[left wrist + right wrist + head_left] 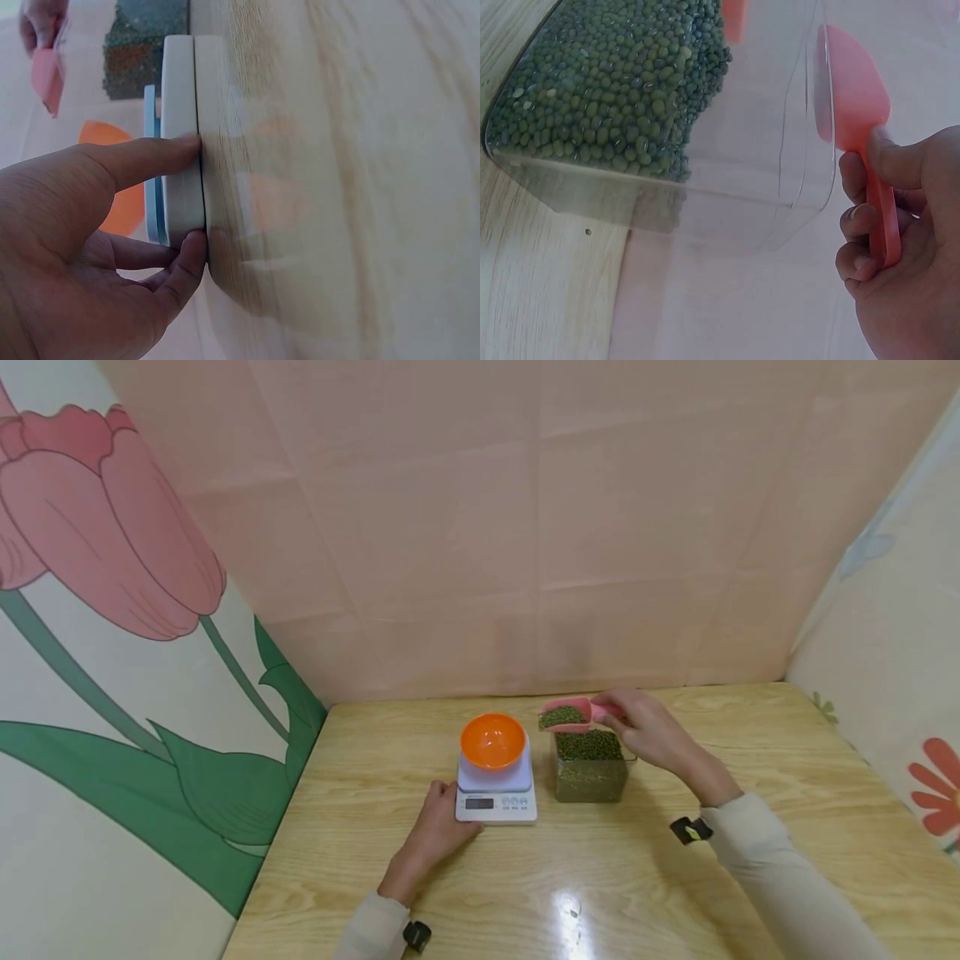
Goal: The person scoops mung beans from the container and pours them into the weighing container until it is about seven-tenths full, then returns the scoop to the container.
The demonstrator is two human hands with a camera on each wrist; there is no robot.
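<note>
Wooden table (375,752), pink scoop (861,105) (green beans (561,717) aboard), handle (886,225) inside right fingers (859,222)

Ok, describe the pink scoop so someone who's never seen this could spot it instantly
On the wooden table, find the clear box of green beans, right of the white scale. Higher than that box, the right hand grips the scoop by its handle. Its pink colour and load of beans set it apart from the orange bowl.

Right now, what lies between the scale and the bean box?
Nothing: the head view shows just a narrow, bare strip of table between the scale and the box.
</note>
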